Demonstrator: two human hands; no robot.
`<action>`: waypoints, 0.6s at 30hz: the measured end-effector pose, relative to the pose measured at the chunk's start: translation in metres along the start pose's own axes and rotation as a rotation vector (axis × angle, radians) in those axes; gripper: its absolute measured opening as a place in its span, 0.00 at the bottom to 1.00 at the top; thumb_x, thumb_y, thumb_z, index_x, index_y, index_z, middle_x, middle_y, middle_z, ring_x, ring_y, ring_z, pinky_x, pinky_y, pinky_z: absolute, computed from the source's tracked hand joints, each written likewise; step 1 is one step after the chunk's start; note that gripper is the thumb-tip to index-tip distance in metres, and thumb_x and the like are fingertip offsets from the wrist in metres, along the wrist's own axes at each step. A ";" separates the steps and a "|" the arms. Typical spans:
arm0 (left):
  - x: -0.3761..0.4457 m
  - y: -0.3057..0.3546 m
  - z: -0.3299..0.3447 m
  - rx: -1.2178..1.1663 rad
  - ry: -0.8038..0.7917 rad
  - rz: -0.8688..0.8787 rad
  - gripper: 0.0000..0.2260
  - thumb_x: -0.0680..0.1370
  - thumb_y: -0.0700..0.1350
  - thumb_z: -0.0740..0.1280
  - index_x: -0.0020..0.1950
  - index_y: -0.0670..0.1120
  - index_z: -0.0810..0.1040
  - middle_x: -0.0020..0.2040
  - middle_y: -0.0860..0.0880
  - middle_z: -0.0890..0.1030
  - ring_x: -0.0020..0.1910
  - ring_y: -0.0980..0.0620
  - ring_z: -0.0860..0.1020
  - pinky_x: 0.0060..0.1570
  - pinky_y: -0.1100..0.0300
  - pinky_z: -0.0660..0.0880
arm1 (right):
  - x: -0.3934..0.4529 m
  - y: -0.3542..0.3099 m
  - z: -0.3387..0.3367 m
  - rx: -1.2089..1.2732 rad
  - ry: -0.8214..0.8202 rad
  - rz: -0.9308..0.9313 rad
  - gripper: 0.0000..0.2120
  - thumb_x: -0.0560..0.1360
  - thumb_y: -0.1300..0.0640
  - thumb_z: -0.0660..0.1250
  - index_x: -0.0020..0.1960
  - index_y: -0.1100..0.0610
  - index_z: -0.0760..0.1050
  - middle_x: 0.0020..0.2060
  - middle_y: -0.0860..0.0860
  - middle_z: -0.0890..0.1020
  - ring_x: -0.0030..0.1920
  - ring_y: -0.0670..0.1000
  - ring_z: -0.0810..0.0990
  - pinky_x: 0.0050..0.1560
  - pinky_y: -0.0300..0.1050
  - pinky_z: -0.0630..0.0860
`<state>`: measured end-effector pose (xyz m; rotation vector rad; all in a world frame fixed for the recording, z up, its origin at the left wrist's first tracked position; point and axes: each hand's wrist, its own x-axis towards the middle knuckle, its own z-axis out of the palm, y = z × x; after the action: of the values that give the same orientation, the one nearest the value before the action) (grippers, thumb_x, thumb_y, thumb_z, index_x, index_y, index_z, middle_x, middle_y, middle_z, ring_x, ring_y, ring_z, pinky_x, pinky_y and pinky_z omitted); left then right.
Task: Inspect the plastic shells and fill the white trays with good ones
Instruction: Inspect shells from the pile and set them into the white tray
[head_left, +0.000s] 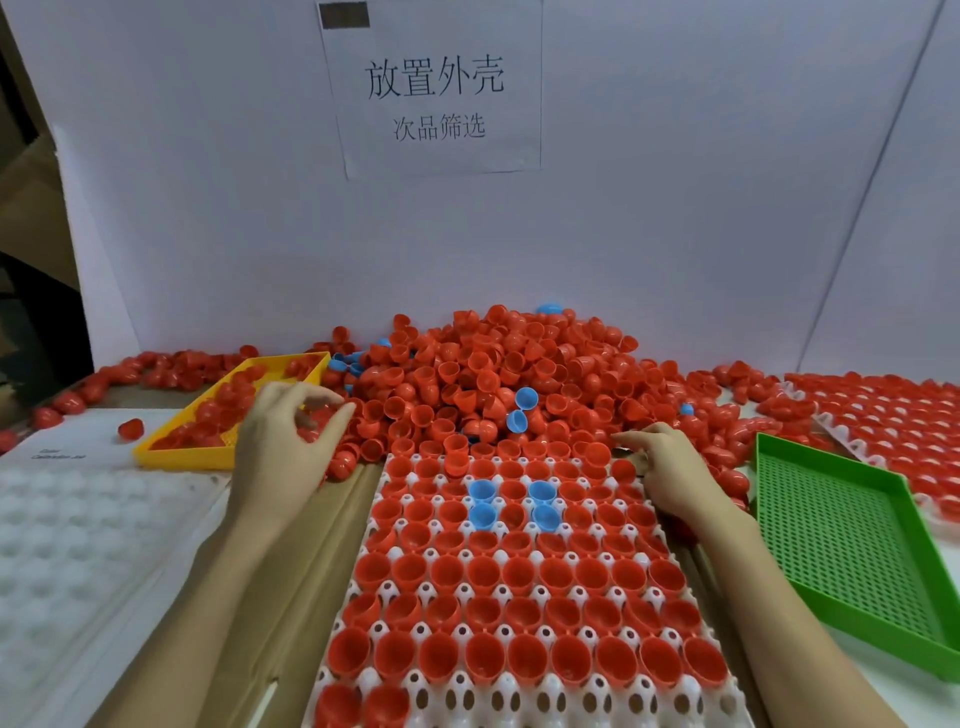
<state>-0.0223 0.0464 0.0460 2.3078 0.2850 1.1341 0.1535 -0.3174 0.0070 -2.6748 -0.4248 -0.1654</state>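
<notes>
The red plastic shells (498, 374) lie in a loose heap at the back of the counter (104, 431), spilling forward to the far edge of the white tray (519, 592), which sits in the middle with nearly every cup filled, open side up. Four blue shells (483, 491) sit among the red ones near its far end, and a few cups in the nearest row are still bare.

The left hand (283, 452) hovers at the heap's left edge, beside the yellow tray (179, 454), with thumb and fingers curved toward each other; whether it pinches a shell I cannot tell. The right hand (667, 475) rests at the tray's far right corner, fingers loosely curled and reaching into the shells; a grip there is not clear either.

These shells look thin-walled, hollow and very light, probably stiff but slightly springy at the rim. Their glossy domes are likely slippery, so the rim is the better hold: thumb inside, finger outside. A hard squeeze could deform or crack one, and a nudge to the heap could send others rolling. An empty green tray (841, 540) lies to the right.
</notes>
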 end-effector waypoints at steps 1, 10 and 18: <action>-0.002 0.004 0.002 -0.005 -0.025 0.019 0.04 0.77 0.43 0.76 0.49 0.45 0.84 0.51 0.48 0.78 0.43 0.51 0.78 0.41 0.65 0.72 | 0.000 0.000 0.000 -0.019 -0.010 -0.005 0.19 0.80 0.61 0.68 0.71 0.52 0.77 0.66 0.54 0.77 0.66 0.56 0.74 0.68 0.53 0.73; -0.017 0.036 0.012 -0.402 -0.358 -0.028 0.05 0.80 0.47 0.72 0.44 0.51 0.85 0.38 0.52 0.84 0.37 0.53 0.82 0.39 0.65 0.77 | -0.017 -0.015 -0.018 0.373 0.376 -0.041 0.03 0.76 0.57 0.75 0.49 0.55 0.87 0.43 0.46 0.87 0.45 0.44 0.83 0.48 0.33 0.76; -0.033 0.058 0.020 -0.580 -0.650 0.049 0.08 0.78 0.55 0.71 0.52 0.54 0.86 0.47 0.53 0.87 0.47 0.51 0.86 0.52 0.58 0.82 | -0.031 -0.048 -0.012 0.501 0.218 -0.151 0.12 0.71 0.60 0.81 0.48 0.51 0.80 0.40 0.45 0.85 0.42 0.42 0.84 0.45 0.37 0.83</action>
<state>-0.0300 -0.0223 0.0466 2.0105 -0.3098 0.3569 0.1080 -0.2897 0.0312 -2.1087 -0.5197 -0.3426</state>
